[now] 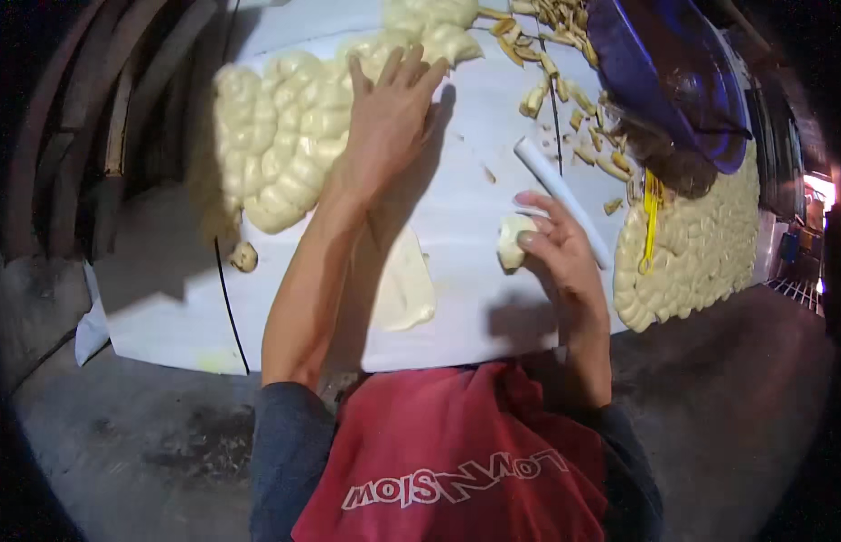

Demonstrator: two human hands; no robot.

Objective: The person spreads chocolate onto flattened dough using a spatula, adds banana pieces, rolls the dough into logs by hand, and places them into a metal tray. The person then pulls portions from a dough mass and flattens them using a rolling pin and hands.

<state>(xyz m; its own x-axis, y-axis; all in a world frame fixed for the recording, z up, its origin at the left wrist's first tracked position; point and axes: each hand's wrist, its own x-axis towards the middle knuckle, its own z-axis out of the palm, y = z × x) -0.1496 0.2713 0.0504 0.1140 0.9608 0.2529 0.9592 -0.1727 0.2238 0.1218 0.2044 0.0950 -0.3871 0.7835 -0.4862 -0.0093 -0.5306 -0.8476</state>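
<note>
My left hand [398, 108] reaches far over the table, its fingers spread apart at the edge of a large mass of pale dough pieces [285, 135] packed together. Between the thumb and fingers of my right hand [560, 244] is a small pale dough piece [513, 242], held just over the white tabletop. Close beside that hand lies a smooth white rod [560, 199], like a rolling pin, slanting across the table. One flattened oblong sheet of dough [407, 285] rests near the front edge, between my forearms.
Cut, yellowish banana-like pieces [547, 68] are scattered at the far right, beside a tilted purple basin [660, 72]. A second batch of dough pieces [691, 257] covers the right side, with a yellow strap-like thing [651, 221] on it. A small lump [244, 256] sits at left.
</note>
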